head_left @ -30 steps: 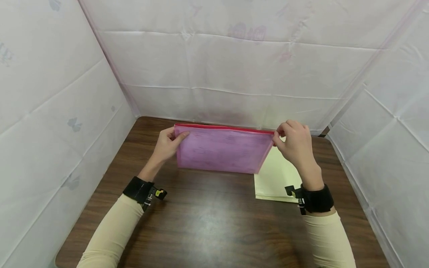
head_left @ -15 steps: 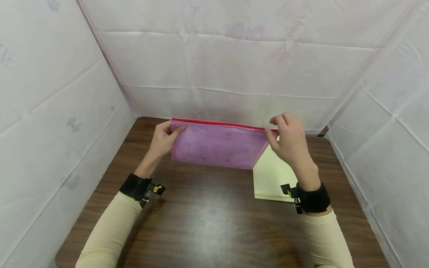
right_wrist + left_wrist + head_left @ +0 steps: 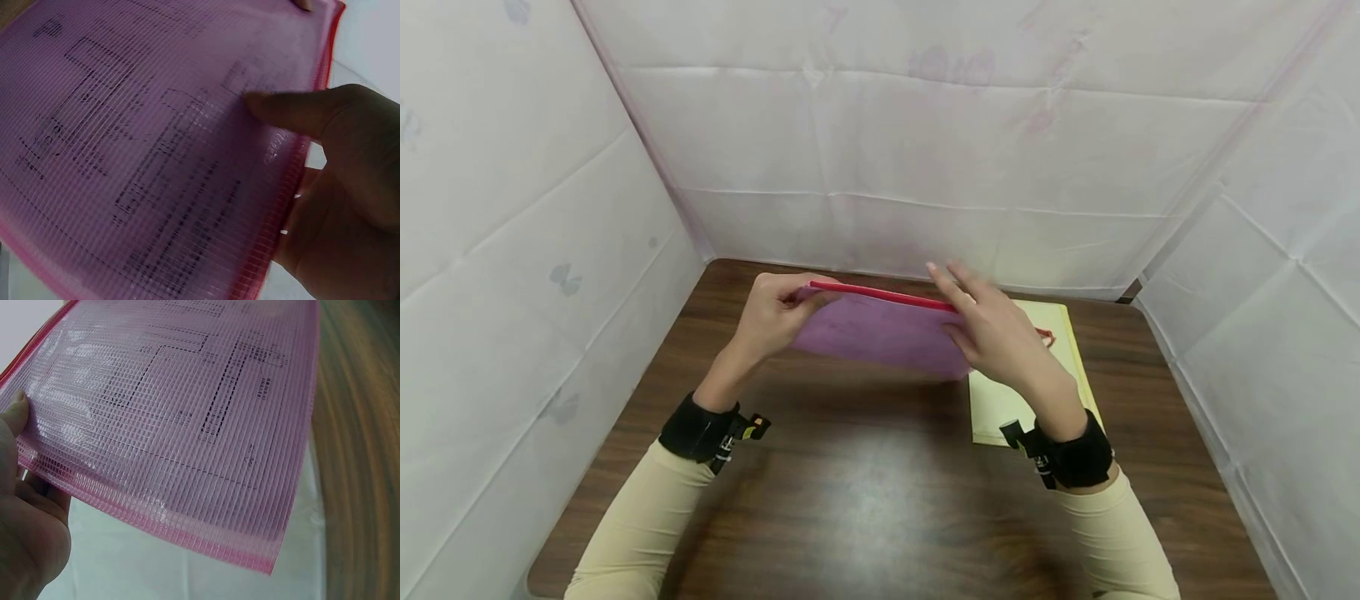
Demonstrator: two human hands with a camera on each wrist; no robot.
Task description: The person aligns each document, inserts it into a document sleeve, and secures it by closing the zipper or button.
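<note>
Head view: high, facing forward and down over the table (image 3: 865,500). Left wrist view: close beneath the pink mesh pouch (image 3: 187,425), looking up along it. Right wrist view: equally close, opposite end. All three views share the pouch.

No words or numbers can be read. A printed sheet shows through the pink mesh zip pouch (image 3: 181,425), with dashed boxes and small dark print, but the letters are too blurry to make out.
</note>
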